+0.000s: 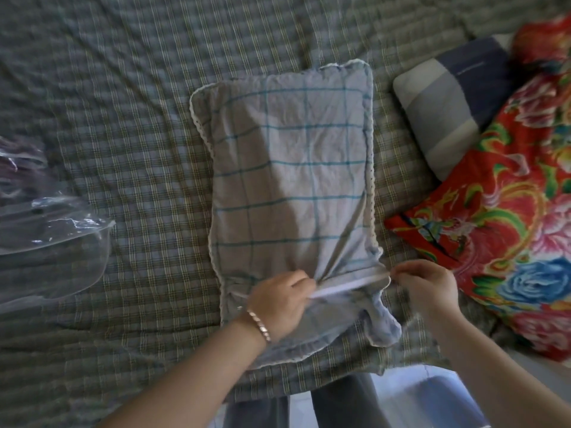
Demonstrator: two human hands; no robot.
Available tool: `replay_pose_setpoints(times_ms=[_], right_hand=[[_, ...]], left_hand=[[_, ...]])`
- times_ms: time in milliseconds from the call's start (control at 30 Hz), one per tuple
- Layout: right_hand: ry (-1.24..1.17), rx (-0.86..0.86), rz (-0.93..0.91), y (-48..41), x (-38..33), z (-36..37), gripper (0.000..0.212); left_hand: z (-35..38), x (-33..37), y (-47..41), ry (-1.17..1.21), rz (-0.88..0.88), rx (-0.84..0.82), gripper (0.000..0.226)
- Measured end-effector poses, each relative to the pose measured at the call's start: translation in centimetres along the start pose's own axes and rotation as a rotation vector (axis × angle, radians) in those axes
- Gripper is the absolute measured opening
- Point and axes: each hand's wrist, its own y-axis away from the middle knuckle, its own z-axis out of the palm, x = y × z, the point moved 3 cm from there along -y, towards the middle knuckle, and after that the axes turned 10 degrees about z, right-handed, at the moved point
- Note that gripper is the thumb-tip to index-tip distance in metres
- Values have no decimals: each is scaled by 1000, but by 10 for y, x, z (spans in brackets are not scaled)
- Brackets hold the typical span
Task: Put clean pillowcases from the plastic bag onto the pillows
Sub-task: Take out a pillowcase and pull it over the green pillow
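Hands at the open end of the pillowcase

The pillowcase (290, 168) lies on the bed (123, 103). Left hand (279, 301) grips its gathered cloth; right hand (428, 288) pinches its white edge.

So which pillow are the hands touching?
The pale blue checked pillow with white lace trim, in the middle of the bed. Both hands pinch its near end; the grey striped pillow and the red flowery one lie untouched.
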Motion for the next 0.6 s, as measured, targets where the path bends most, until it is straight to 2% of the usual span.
replay_pose_setpoints(times_ms=[67,100,167,233,267,333,367,433,500,600], right_hand=[[102,45,65,-18,9,-4,6],[141,79,86,-23,14,-3,13],[102,45,167,-24,21,5,39],[59,-139,311,-17,28,21,72],[63,-237,362,-12,30,31,84],[42,-343,409,-3,36,50,94],[35,-350,406,-1,36,58,87],[27,-352,381,3,31,71,56],[79,-345,310,12,22,82,30],[103,-248,107,31,-2,78,15]], left_hand=[[-3,-17,17,-43,-102,23,38],[0,-30,31,-60,-262,13,53],[11,-53,72,37,-756,-28,80],[22,-58,100,415,-1254,27,116],[30,-57,107,588,-1389,58,124],[38,-49,98,823,-1505,131,122],[43,-49,93,889,-1550,150,118],[47,-49,77,887,-1653,147,98],[53,-54,71,877,-1712,216,80],[39,-53,59,841,-1689,247,36]])
